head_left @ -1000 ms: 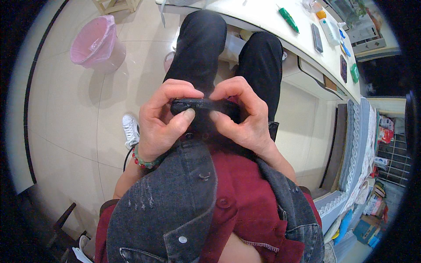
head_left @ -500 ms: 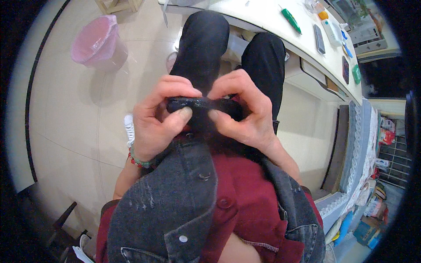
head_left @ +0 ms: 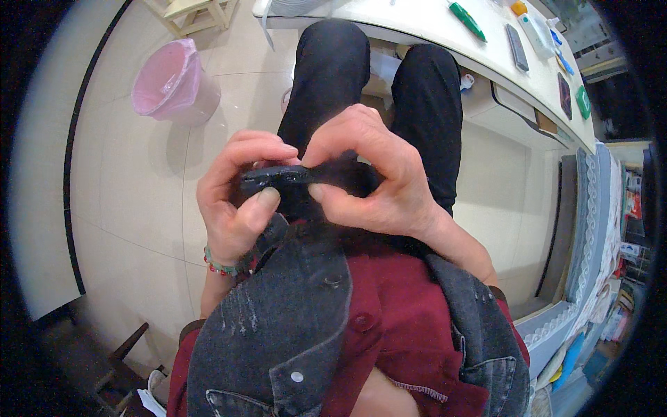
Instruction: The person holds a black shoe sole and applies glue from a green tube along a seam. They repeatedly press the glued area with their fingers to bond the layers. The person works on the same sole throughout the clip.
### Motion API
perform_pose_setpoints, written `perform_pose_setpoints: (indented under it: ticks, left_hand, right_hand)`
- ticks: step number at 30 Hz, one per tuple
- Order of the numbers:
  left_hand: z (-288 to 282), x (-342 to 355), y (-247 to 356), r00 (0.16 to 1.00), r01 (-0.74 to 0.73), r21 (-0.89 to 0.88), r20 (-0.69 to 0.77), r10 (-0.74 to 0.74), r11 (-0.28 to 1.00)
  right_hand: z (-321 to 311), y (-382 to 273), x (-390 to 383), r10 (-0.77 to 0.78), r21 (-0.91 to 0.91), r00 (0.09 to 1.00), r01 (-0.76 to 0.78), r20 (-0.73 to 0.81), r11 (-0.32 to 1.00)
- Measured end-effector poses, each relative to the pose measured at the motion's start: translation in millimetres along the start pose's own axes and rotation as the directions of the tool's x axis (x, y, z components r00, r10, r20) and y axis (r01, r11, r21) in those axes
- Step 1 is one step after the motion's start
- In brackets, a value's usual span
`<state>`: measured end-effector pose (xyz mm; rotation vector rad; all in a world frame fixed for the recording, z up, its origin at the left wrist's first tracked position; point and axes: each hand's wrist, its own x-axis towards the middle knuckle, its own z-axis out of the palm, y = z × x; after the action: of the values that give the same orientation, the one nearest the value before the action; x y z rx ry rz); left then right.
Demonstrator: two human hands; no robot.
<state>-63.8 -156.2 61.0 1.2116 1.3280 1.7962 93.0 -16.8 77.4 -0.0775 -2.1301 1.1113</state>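
Above my lap I hold a slim black thing [head_left: 278, 178] with a glittering, beaded-looking surface; its exact kind I cannot make out. My left hand [head_left: 240, 184] pinches its left part, thumb below and fingers above. The thumb and fingertips of my right hand [head_left: 368, 170] grip it toward its right side. A darker part of it seems to run on into the curl of the right hand, against the black trousers [head_left: 434, 118], where its outline is lost.
A white table [head_left: 486, 55] crosses the top right, bearing a green tool [head_left: 467, 21], a grey bar [head_left: 517, 47] and a phone [head_left: 564, 96]. At the left stands a pink-lined bin [head_left: 170, 83], near a wooden stool [head_left: 191, 17]. Fabric-edged shelves [head_left: 590, 229] line the right.
Both hands, with the black thing, have shifted left. The thing's left end now tilts slightly lower, and my right fingers grip nearer my left hand. The whole view has turned a little.
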Motion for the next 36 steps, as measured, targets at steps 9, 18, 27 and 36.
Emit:
perform_pose_setpoints:
  ticks: [9, 18, 27, 36]
  left_hand:
    - [1.5, 0.1, -7.8, 0.990, -0.140, 0.063, 0.036, 0.138, 0.988]
    - [0.9, -3.8, -10.8, 0.994, -0.103, 0.008, 0.039, 0.103, 0.995]
    - [1.5, -3.5, -11.2, 0.988, -0.146, 0.100, 0.059, 0.140, 0.984]
    - [6.5, -7.0, -8.4, 0.989, -0.148, 0.204, 0.030, 0.145, 0.968]
  right_hand:
    - [0.5, 2.8, -2.1, -0.019, -0.021, 1.000, 0.019, -0.012, 1.000]
    - [0.7, 7.3, -4.2, -0.015, -0.007, 1.000, 0.015, 0.006, 1.000]
    - [0.7, 11.2, -7.9, 0.012, 0.014, 1.000, -0.012, 0.001, 1.000]
    - [-0.5, 12.3, -8.6, 0.003, 0.010, 1.000, -0.003, 0.010, 1.000]
